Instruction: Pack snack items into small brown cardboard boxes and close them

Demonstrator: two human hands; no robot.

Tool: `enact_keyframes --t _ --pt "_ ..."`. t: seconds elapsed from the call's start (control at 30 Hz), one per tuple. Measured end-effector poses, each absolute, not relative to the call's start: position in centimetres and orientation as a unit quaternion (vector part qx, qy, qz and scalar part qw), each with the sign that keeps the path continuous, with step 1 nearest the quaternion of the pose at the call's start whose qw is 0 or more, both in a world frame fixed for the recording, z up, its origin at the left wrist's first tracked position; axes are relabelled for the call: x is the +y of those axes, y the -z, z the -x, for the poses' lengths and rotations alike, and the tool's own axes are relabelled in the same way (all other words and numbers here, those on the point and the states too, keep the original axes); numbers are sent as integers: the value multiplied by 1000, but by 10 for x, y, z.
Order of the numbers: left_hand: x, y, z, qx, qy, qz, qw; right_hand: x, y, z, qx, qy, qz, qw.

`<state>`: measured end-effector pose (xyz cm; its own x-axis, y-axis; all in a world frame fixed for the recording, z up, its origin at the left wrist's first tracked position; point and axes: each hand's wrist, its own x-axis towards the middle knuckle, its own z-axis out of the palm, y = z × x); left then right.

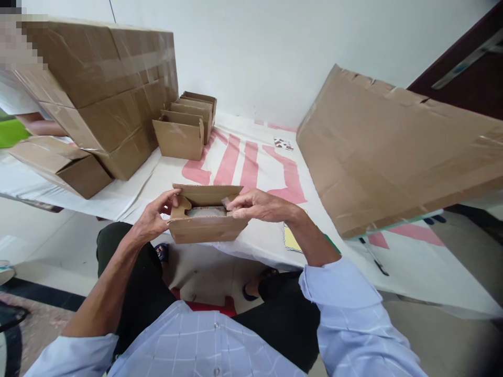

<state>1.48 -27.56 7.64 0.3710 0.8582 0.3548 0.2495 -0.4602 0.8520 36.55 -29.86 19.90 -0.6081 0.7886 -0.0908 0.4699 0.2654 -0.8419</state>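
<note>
A small open cardboard box (208,230) sits at the table's front edge. My left hand (157,214) grips its left end, thumb and fingers on the wall there. Inside lies a greyish, plastic-covered packet (206,211); its kind I cannot make out. Over the box's right end is my right hand (261,205), fingers pinched together at a bit of clear plastic (225,201). The fingertips partly hide that end of the box.
Several small open boxes (178,139) stand in a row beside stacked large cartons (118,89). A big cardboard sheet or carton (393,152) leans at right. A yellow pad (293,239) and a printed card (283,143) lie on the table. Another person's arm (45,125) shows at left.
</note>
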Motion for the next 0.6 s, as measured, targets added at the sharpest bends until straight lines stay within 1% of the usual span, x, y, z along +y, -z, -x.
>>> enact_keyframes --t 0.1,0.23,0.33,0.4,0.47,0.53,0.6 --pt "-276 -78 -15 373 -417 -744 365 -298 -189 -362 -769 -469 397 179" --pt "-276 -78 -16 374 -416 -741 371 -303 -172 -358 -751 -462 400 253" --pt "-280 -83 -14 387 -417 -728 383 -310 -161 -353 -748 -412 418 310" --pt "-287 -88 -11 386 -417 -724 392 -314 -154 -350 -773 -319 425 347" --pt "-294 -92 -10 382 -401 -733 394 -317 -147 -345 -807 -168 430 369" --pt "-301 -94 -14 386 -387 -745 384 -321 -135 -339 -824 -15 435 362" --pt "-306 -94 -20 394 -392 -746 367 -327 -119 -332 -828 76 434 347"
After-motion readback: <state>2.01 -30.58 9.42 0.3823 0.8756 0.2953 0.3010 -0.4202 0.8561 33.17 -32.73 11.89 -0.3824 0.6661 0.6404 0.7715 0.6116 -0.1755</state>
